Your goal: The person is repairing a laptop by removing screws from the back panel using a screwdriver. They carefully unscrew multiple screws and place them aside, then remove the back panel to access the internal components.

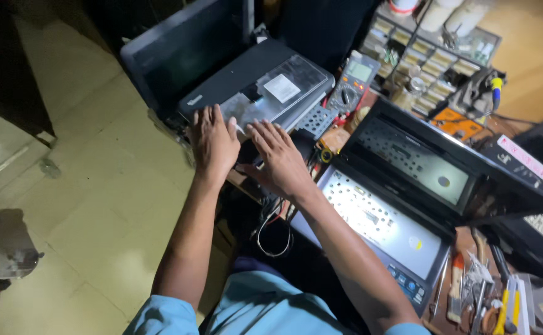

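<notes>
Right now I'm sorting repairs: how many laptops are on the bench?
2 for sure. One laptop lies upside down under both hands, left hand and right hand; a second, stripped laptop sits open at right. Dark shapes at far right may hide more.

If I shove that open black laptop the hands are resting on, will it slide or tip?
The open black laptop looks rigid, so it would probably slide in one piece. Its raised screen may make it back-heavy and apt to tip. It seems to sit at the bench edge beneath the left hand and right hand, so a push toward the floor looks risky.
</notes>
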